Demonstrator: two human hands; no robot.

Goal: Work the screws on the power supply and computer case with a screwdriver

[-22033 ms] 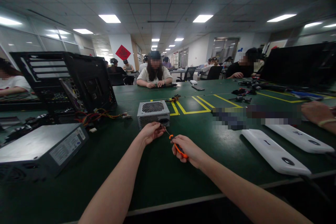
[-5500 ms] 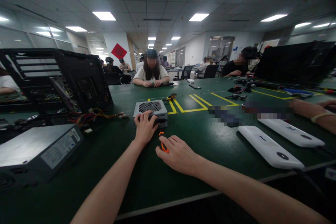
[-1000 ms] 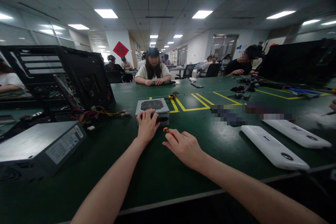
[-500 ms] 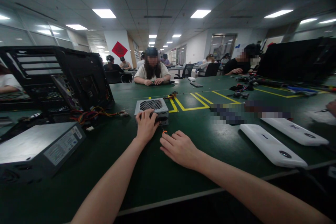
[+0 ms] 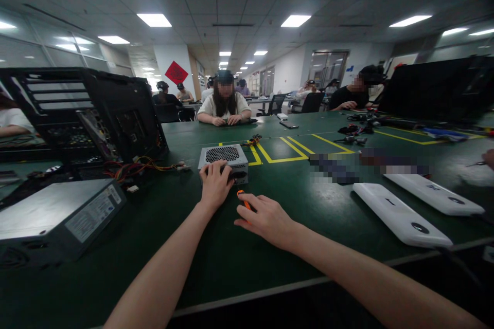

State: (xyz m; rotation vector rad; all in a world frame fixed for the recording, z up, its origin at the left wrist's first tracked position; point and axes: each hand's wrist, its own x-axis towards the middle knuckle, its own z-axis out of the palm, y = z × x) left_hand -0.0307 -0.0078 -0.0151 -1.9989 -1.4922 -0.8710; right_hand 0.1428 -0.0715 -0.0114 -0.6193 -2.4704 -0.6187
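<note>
Grey, boxy, perforated power supply (image 5: pixel 226 154)

Quick headcount from my spot: two hands of mine, left (image 5: pixel 216 184) and right (image 5: pixel 268 218), and just one orange-handled screwdriver (image 5: pixel 247 205). Metal boxes? I make it two, the grille-topped box (image 5: pixel 223 153) and the labelled box (image 5: pixel 57 205). One black computer case (image 5: pixel 133 113), two white slabs (image 5: pixel 399 213), one red diamond sign (image 5: pixel 176 72). Loose wires (image 5: pixel 148 163): too tangled for me to count, sorry lol.
</note>
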